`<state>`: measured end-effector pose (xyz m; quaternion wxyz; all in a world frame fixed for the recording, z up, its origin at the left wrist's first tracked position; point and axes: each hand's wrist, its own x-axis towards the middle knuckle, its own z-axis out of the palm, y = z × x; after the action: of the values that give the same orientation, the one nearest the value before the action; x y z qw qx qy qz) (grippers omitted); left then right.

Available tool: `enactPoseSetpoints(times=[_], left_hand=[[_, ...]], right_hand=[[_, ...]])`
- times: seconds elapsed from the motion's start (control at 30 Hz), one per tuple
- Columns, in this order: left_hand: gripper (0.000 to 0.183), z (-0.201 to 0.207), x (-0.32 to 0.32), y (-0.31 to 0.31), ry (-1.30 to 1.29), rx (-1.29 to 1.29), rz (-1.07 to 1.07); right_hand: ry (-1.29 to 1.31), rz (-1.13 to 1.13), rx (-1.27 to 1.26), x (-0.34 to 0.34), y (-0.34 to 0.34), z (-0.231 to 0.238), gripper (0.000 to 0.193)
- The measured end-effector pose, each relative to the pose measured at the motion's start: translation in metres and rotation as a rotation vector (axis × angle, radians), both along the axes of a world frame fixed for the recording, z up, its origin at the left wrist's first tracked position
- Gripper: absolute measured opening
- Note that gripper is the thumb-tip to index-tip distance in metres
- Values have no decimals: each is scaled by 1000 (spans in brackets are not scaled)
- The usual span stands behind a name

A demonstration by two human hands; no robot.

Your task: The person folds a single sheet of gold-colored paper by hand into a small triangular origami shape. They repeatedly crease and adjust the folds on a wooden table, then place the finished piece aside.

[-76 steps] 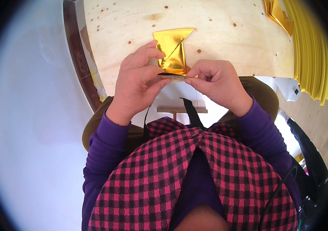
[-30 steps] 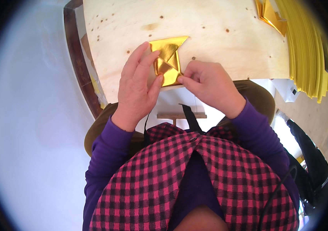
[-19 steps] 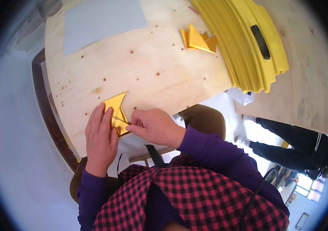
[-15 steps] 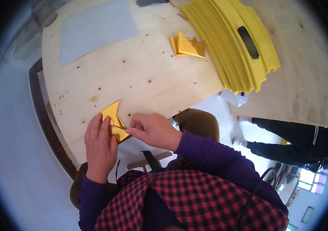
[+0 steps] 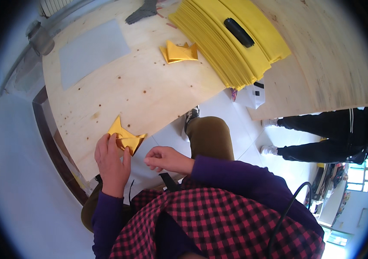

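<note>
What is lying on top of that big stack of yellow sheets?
A black elongated object lies on the top sheet of the yellow stack. Whatever sits beneath the stack is covered; only the wooden table shows around it.

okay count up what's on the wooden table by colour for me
Gold folded paper pieces: 2 groups, one under the left hand at, one small pile.
Yellow sheet stack: 1.
Black bar on that stack: 1.
Grey sheet: 1.
Total: 5.
</note>
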<state>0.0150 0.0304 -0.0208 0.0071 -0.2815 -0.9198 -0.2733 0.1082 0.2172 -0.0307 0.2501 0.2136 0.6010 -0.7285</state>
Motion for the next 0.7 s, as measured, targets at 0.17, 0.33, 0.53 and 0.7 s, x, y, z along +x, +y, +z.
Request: enactPoseSetpoints(times=[0.17,0.33,0.53,0.7], left_hand=[[53,-5,5,7,22,13,27],[56,-8,18,11,65,-40,52],[54,1,32,18,44,0,105],[58,4,39,19,50,67,134]], right_hand=[[-56,-112,-222,-9,-18,-14,47],[-11,-213,-274,-12,-20,-15,37],[-17,-281,-321,-9,-18,-11,28],[8,-333,-270,-5,-18,-6,26]])
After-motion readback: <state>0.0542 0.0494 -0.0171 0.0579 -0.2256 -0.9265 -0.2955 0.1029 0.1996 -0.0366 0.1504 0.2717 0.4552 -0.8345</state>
